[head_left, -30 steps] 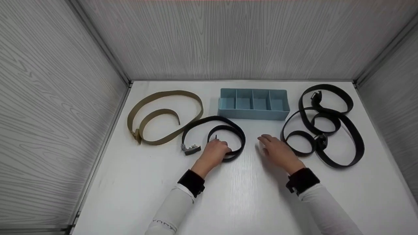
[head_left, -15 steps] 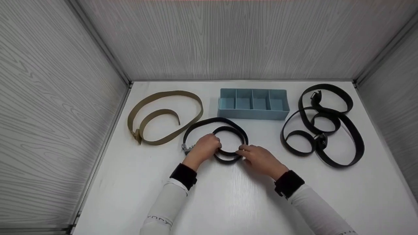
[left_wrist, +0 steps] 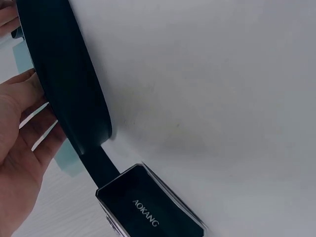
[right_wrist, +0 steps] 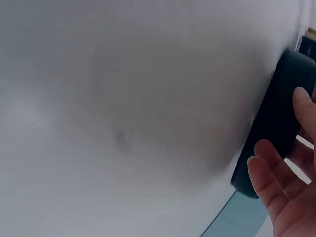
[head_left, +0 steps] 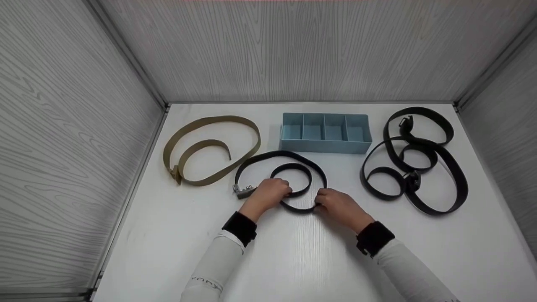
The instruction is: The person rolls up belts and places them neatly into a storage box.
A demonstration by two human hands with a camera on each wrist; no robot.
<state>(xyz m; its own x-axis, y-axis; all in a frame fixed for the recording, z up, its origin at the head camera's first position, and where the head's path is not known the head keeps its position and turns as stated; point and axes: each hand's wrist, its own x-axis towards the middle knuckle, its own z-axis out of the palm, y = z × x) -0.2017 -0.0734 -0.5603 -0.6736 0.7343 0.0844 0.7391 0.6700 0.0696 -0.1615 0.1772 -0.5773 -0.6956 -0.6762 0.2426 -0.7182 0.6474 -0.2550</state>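
Observation:
A black belt [head_left: 325, 176] stands on edge on the white table, its tail rolled into a smaller ring within the outer loop. My left hand [head_left: 270, 193] grips the strap at the near side of that ring. My right hand [head_left: 340, 205] pinches the outer loop at its near right bend. Beside my left hand lies the metal buckle [head_left: 246, 193]; the left wrist view shows its dark plate [left_wrist: 148, 202] lettered AOKANG. In the right wrist view, fingertips [right_wrist: 266, 158] and thumb lie against the broad strap [right_wrist: 276, 113].
A light blue box [head_left: 325, 146] with several compartments stands behind the belt. To the left a tan belt [head_left: 209, 182] lies loosely coiled, meeting the black one. Two more black belts [head_left: 459, 180] overlap at the right. Grey panels [head_left: 272, 50] wall the table's back and sides.
My right hand has come leftward from beside the right-hand belts and taken hold of the black belt. The outer loop has been drawn rightward, away from the inner ring.

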